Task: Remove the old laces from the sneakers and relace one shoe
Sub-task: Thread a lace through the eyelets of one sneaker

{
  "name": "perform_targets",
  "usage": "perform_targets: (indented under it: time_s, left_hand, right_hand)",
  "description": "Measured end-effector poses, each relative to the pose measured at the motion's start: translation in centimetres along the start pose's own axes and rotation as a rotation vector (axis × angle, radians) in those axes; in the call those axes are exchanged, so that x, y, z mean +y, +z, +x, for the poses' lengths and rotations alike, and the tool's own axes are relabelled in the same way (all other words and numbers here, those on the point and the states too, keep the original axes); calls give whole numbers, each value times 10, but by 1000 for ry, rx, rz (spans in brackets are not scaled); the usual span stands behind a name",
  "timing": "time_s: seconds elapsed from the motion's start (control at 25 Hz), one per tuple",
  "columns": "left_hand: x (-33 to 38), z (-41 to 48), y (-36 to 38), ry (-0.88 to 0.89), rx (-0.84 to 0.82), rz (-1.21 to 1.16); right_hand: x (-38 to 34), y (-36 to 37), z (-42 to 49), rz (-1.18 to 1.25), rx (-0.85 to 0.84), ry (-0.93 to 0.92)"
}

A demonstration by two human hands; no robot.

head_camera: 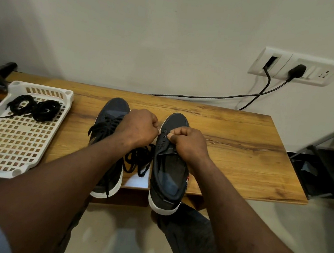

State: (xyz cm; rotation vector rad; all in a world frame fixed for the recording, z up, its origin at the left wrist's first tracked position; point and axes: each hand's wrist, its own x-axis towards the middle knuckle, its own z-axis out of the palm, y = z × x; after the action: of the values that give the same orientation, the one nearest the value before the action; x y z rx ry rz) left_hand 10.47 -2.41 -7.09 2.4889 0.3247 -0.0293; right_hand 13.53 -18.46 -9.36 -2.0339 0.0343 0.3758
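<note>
The worktop (233, 137) is bare wood from the hands out to its right edge, and both heels overhang its near edge. There are two sneakers. The laced left sneaker (116, 106) is partly covered by the left hand (139, 127), and the right sneaker (170, 168), its eyelets empty, lies under the right hand (189, 143). One loose lace (137, 160) lies between them. Left of the hands, a white basket (15, 147) holds two coiled laces (46, 111). The right hand grips the right sneaker's eyelet flap. The left hand is clenched at the opposite flap; I cannot tell what it pinches.
</note>
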Motion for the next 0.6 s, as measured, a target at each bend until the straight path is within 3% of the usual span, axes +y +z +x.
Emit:
perform_targets:
  time_s: [0.24, 0.44, 0.6]
  left_hand:
    - [0, 4, 2, 23, -11, 27]
    - [5, 3, 7, 79, 16, 244]
    - [6, 4, 5, 47, 14, 279]
  right_hand:
    - [0, -1, -1, -6, -11, -15]
    - [3, -1, 0, -44, -33, -87]
    - [6, -1, 2, -54, -42, -110]
